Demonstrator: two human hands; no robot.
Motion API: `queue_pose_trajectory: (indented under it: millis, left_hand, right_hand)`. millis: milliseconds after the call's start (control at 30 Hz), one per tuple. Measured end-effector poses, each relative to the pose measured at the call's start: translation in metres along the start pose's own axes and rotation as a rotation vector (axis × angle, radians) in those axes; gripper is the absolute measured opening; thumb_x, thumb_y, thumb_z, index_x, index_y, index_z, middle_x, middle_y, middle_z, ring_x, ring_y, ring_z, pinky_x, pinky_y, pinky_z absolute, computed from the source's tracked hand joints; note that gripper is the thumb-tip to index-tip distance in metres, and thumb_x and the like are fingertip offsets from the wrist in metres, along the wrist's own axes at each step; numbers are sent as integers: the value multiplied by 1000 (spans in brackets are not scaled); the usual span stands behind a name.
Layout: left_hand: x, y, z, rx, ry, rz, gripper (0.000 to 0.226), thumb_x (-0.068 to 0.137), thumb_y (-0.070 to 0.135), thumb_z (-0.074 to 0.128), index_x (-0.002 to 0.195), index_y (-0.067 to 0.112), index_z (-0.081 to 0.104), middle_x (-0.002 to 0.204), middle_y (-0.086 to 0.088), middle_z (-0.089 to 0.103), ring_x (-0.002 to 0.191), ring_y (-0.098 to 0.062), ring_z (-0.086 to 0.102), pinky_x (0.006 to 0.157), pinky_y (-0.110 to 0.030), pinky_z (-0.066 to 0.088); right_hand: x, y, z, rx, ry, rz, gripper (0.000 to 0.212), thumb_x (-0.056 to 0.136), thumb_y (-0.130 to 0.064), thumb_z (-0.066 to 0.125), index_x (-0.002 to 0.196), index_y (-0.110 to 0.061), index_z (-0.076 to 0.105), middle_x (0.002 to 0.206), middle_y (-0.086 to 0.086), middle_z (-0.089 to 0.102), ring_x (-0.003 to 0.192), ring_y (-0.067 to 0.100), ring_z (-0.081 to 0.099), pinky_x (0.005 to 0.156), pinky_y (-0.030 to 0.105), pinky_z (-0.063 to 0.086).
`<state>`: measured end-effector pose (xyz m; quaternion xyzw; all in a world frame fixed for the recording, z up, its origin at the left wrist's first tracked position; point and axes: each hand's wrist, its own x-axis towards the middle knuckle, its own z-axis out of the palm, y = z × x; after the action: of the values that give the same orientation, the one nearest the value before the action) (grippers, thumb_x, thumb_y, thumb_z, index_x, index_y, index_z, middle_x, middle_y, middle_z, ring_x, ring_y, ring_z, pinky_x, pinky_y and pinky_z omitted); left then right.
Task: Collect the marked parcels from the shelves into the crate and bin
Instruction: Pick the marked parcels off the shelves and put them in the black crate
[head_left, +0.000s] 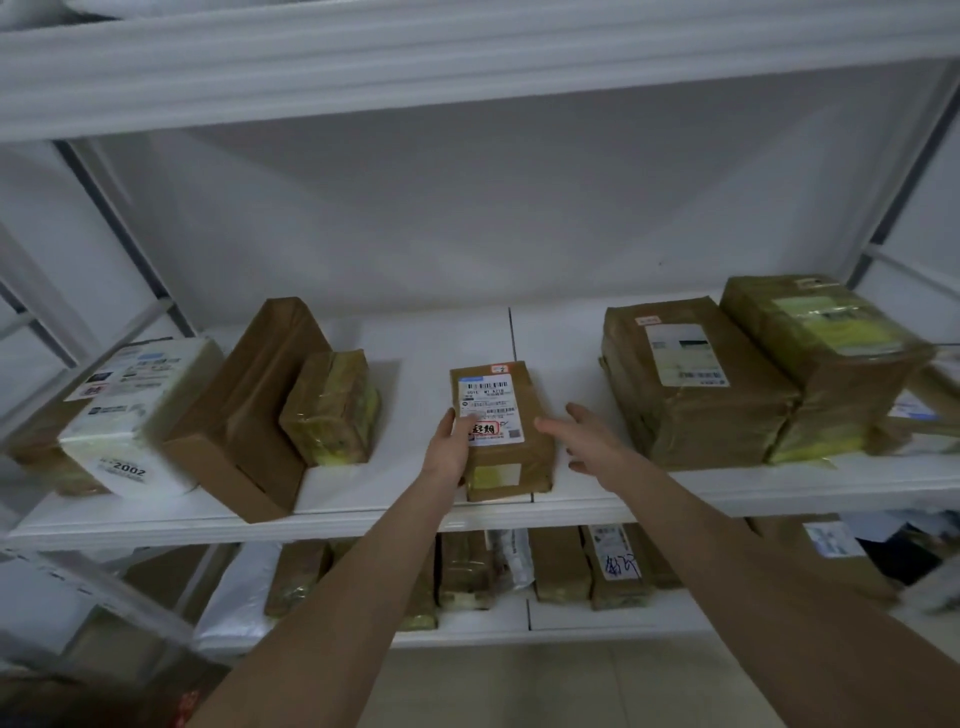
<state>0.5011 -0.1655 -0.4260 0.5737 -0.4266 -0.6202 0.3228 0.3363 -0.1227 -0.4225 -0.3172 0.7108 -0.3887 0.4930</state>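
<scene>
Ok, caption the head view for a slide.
Left hand grips a small marked parcel on the shelf; right hand open beside it.

Right-edge parcels (924, 410) blurred, cropped; lower-shelf parcels (467, 571) partly behind forearms (363, 571); small parcel (511, 457) label print unreadable.

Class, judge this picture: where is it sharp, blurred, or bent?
Head view: sharpest at the small labelled parcel mid-frame; the white parcel at left and stacked parcels at right are blurred; the upper shelf beam bows from wide-angle distortion.
</scene>
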Motion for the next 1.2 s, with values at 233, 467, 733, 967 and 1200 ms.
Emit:
queue_pose_trajectory:
  millis: [233, 467, 733, 967, 1200]
  left_hand:
    - [-13, -5, 3, 18, -93, 29, 53, 93, 14, 51, 141, 35, 43, 122, -3, 64, 114, -26, 57, 104, -51, 41]
    - [-42, -13, -3, 37, -127, 132, 61, 89, 7, 51, 141, 37, 42, 121, 4, 66, 111, -22, 58, 98, -50, 45]
    - [-86, -46, -39, -60, 9, 192, 58, 87, -1, 54, 134, 32, 47, 118, 0, 67, 98, -20, 66, 74, -38, 54]
    - [-133, -91, -81, -173, 206, 157, 54, 87, -1, 56, 131, 29, 44, 107, 1, 68, 92, -23, 68, 73, -41, 57]
    - [-191, -142, -139, -257, 393, 99, 63, 88, -4, 54, 130, 41, 41, 114, -2, 66, 91, -20, 66, 60, -31, 53]
  right_hand:
    - [-13, 11, -13, 77, -105, -76, 53, 83, -1, 65, 128, -24, 46, 109, 2, 65, 96, 19, 63, 70, 30, 51]
    - [-28, 13, -14, -3, -147, -176, 66, 77, 0, 71, 125, -40, 49, 116, -2, 66, 101, 22, 63, 86, 45, 53]
    - [-58, 23, 18, -40, -243, -215, 88, 77, -1, 73, 147, -30, 28, 128, 4, 59, 86, 13, 62, 63, 29, 52]
    - [-81, 42, 73, -138, -392, -250, 85, 74, -8, 77, 145, -27, 34, 126, 3, 61, 93, 16, 62, 79, 37, 54]
    - [-117, 74, 155, -246, -596, -253, 82, 77, -11, 76, 145, -28, 35, 133, -2, 56, 107, 19, 57, 76, 29, 51]
